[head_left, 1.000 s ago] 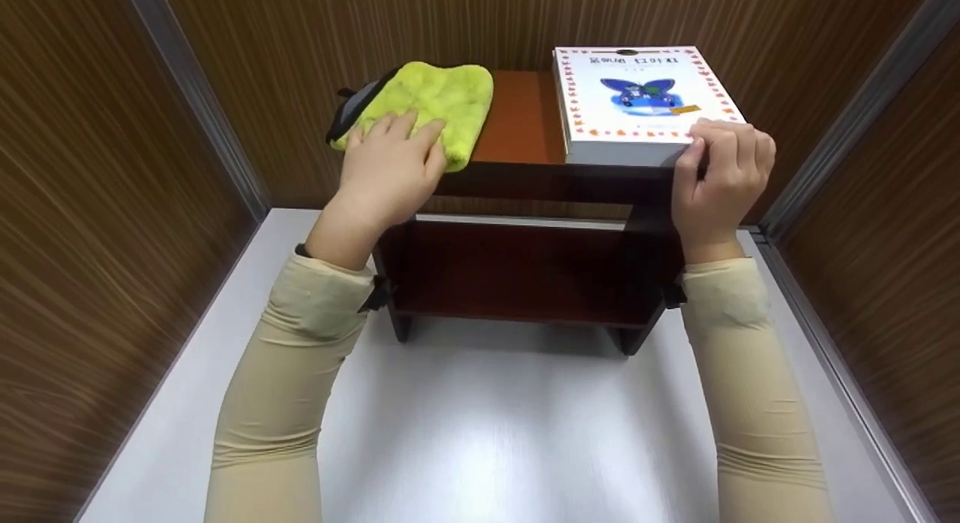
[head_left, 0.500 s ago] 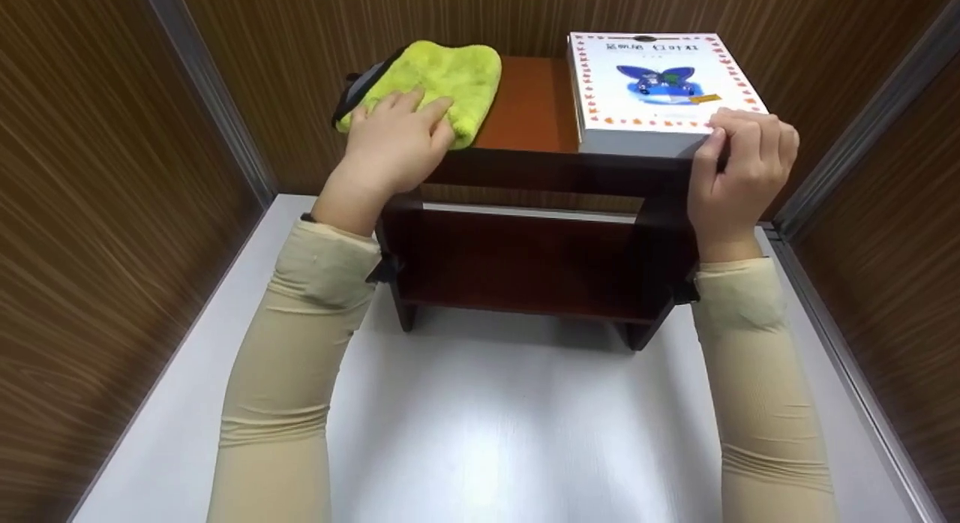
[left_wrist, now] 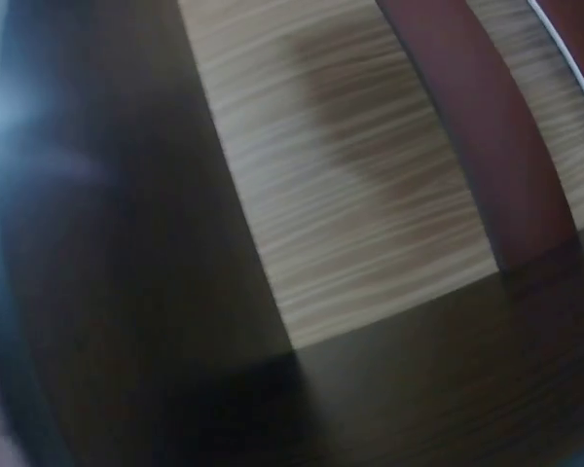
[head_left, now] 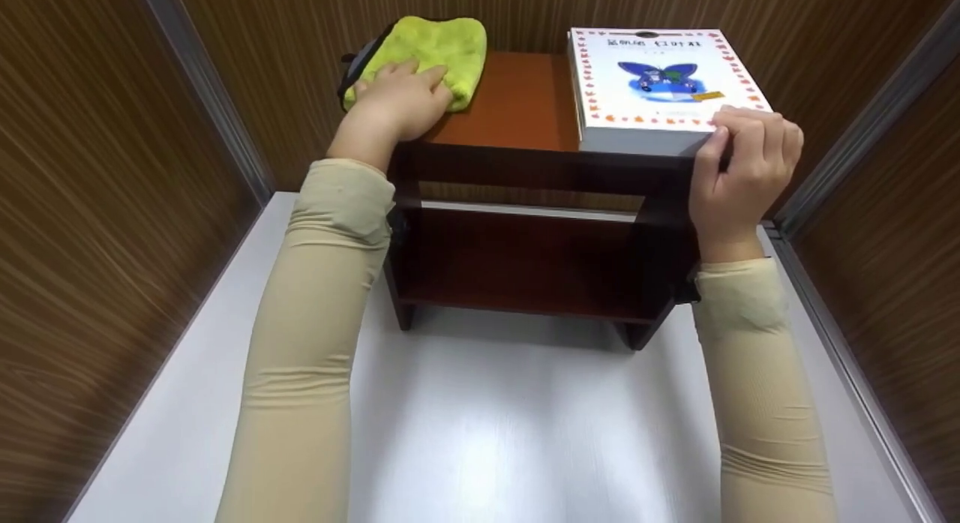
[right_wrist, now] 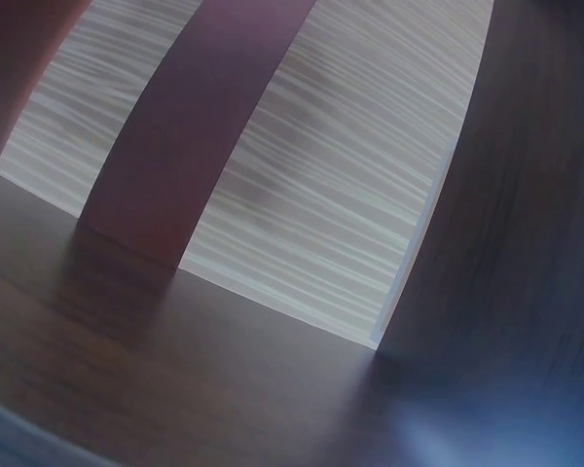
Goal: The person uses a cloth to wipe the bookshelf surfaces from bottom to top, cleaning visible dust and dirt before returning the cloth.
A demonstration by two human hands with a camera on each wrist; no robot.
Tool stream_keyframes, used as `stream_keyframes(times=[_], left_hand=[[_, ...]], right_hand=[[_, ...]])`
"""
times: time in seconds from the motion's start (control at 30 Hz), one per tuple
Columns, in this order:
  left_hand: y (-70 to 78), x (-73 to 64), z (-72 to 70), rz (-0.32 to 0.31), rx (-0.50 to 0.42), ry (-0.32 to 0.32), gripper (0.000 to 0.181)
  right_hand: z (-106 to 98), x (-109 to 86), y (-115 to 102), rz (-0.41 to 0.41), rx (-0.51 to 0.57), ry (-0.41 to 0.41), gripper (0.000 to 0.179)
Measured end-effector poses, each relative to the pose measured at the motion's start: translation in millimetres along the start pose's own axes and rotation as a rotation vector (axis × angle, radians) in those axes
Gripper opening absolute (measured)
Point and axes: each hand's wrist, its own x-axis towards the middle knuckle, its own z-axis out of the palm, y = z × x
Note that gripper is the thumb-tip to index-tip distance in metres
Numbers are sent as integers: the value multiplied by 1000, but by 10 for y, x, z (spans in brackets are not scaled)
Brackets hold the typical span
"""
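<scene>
A yellow-green cleaning cloth [head_left: 442, 46] with a dark grey edge lies on the left part of the small shelf's reddish-brown top [head_left: 517, 103]. My left hand [head_left: 401, 103] presses on it, fingers spread and fairly straight. Thick books [head_left: 667, 80] lie stacked at the top's right end, the upper white cover showing a blue butterfly. My right hand [head_left: 746, 159] grips the front right corner of the stack, its fingers curled over the cover and thumb at the front edge. Neither hand shows in the wrist views, which look under the shelf top.
The dark shelf has a lower board [head_left: 525, 264] and stands on a white surface [head_left: 480, 418]. Wood-grain panels [head_left: 112, 208] rise close at the left, right and back. In the left wrist view a reddish crossbar [left_wrist: 506, 146] spans the shelf's side panels.
My left hand has slid toward the back with the cloth under it, baring more of the shelf's front edge. My right hand stays at the books' corner. The head view has shifted slightly.
</scene>
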Motion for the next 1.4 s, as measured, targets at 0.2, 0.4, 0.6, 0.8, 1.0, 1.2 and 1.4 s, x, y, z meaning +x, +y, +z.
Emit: stream_keyframes(times=[0.2,0.4,0.6,0.8,1.0,1.2,1.4], left_hand=[[-18,158,-12,-14,0,38,53],[14,246,6,-74,-8,82,53],[53,243,-36,-96,-5,112,54],[61,210,-76,-96,23,70,55],[54,123,-69,-62,68,32,57],[-6,-26,-33,-11,75,89,56],[-103,-262,90,45,94,160,55]], right_hand=[[-3,11,7,-10,3,13,30],[-5,9,10,-19,-3,17,30],[-15,48,11,-22,-1,42,30],[1,23,8,-24,2,32,30],[-31,12,-20,-18,-9,27,27],[-21,47,25,-22,-15,24,29],[-5,-3,16,-27,-6,19,27]])
